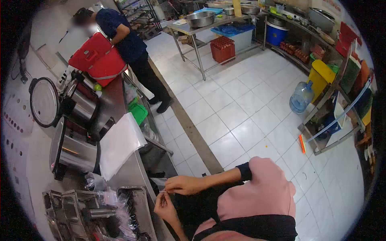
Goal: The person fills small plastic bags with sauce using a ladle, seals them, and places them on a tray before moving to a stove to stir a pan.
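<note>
Both of my hands are close together at the lower middle, beside the edge of the steel counter (138,170). My right hand (181,184) is closed in a pinch, with its fingertips just above my left hand (164,205), whose fingers are curled up. Something thin and pale shows between the fingertips; it is too small to name. Left of my hands, a metal tray (143,209) holds dark utensils and clear plastic packets (125,219). A stack of white sheets (120,143) lies on the counter farther up.
Steel cookers (78,146) line the counter's left side. A co-worker (126,40) stands at its far end by a red box (97,58). Across the tiled floor are a steel table (191,29), a water bottle (301,97) and a slanted rack (341,120).
</note>
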The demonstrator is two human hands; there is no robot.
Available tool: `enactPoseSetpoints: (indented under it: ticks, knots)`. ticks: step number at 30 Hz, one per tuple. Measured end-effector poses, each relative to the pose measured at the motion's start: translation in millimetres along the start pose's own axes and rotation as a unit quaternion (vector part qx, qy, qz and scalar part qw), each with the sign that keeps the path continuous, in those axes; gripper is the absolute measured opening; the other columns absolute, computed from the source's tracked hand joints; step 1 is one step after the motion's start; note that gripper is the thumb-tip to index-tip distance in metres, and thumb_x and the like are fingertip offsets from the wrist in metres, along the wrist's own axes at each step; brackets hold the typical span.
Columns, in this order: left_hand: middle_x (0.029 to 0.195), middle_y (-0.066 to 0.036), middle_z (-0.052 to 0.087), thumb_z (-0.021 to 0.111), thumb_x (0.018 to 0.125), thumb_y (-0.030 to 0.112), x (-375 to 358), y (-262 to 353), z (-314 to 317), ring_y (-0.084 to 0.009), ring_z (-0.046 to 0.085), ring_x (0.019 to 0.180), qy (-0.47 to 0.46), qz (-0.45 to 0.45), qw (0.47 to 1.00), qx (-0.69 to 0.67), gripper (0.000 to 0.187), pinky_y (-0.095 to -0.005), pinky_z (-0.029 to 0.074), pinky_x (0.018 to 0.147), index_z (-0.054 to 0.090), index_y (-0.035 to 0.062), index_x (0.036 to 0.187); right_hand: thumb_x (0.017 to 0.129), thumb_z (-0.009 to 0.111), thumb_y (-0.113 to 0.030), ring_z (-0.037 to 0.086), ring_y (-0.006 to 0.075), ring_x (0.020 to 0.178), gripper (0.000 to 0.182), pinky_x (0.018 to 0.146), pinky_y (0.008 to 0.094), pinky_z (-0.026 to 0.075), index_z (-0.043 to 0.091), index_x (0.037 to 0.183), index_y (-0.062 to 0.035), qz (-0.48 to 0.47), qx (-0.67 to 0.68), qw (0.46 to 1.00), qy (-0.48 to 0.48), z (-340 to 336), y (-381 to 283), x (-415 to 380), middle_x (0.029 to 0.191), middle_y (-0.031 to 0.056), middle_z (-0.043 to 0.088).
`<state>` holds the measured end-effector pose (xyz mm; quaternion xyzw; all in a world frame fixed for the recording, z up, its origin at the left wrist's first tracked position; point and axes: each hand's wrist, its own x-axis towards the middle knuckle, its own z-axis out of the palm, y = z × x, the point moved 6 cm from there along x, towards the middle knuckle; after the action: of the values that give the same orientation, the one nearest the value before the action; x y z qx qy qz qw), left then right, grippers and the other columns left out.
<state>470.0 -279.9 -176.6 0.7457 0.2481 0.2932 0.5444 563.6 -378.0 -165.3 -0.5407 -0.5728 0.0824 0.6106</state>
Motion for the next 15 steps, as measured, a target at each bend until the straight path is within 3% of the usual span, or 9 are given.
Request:
enactPoseSetpoints:
  ticks: [5,9,13,15]
  knots:
    - [0.085,-0.011,0.061,0.055,0.084,-0.003,0,14,19,-0.0136,0.058,0.078,-0.044,0.048,0.998,0.002,0.008,-0.0245,0.049,0.071,0.056,-0.0092,0.088,0.082,0.052,-0.007,0.049,0.0289,0.077,0.013,0.069,0.0365,0.04,0.052,0.091,0.0026,0.019,0.005,1.0,-0.018,-14,1,-9,0.08,0.0132,0.046]
    - [0.084,-0.009,0.059,0.054,0.086,-0.001,2,-3,31,-0.011,0.056,0.074,-0.082,0.012,0.993,-0.081,0.007,-0.0239,0.047,0.068,0.054,-0.0075,0.086,0.085,0.051,-0.008,0.049,0.0258,0.075,0.011,0.067,0.0351,0.04,0.051,0.088,0.0029,0.034,0.022,0.999,-0.013,-20,5,-19,0.079,0.0125,0.046]
    - [0.085,-0.009,0.059,0.054,0.087,0.002,4,-5,41,-0.0109,0.056,0.074,-0.12,0.009,0.99,-0.077,0.008,-0.0245,0.047,0.068,0.053,-0.0066,0.085,0.086,0.051,-0.01,0.05,0.0244,0.074,0.013,0.065,0.0348,0.039,0.05,0.088,0.0026,0.018,0.026,0.999,-0.008,-21,12,-25,0.079,0.0126,0.045]
    - [0.087,-0.01,0.06,0.055,0.086,0.003,6,-3,43,-0.0124,0.058,0.078,-0.109,0.02,0.992,-0.053,0.01,-0.0256,0.049,0.071,0.055,-0.0069,0.09,0.087,0.052,-0.011,0.049,0.027,0.073,0.014,0.065,0.036,0.04,0.049,0.091,0.0017,0.07,-0.013,0.997,0.021,-22,16,-28,0.079,0.0131,0.044]
